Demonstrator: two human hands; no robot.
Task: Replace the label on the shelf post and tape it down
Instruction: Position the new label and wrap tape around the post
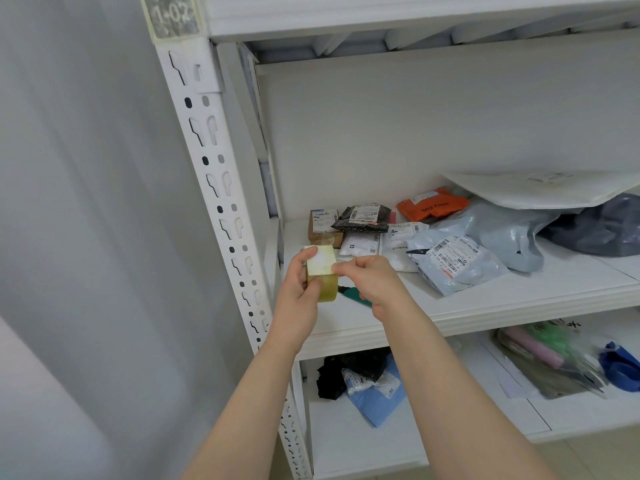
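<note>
At the far left I see the white perforated metal shelf post [214, 188], with a taped-over grey label reading 1-02 [172, 13] at its top. Lower down, my left hand [298, 285] grips a yellowish roll of clear tape [327, 289], fingers curled round it. A white square slip [322, 263] lies on the roll. My right hand [374, 282] pinches the slip's right edge between thumb and forefinger. Grey plastic parcels [450, 258] lie on the white shelf board [519, 299] to the right.

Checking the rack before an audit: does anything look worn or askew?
Yes: the label at the top of the post looks worn; its tape cover is yellowed and crinkled, so the digits read poorly.
</note>
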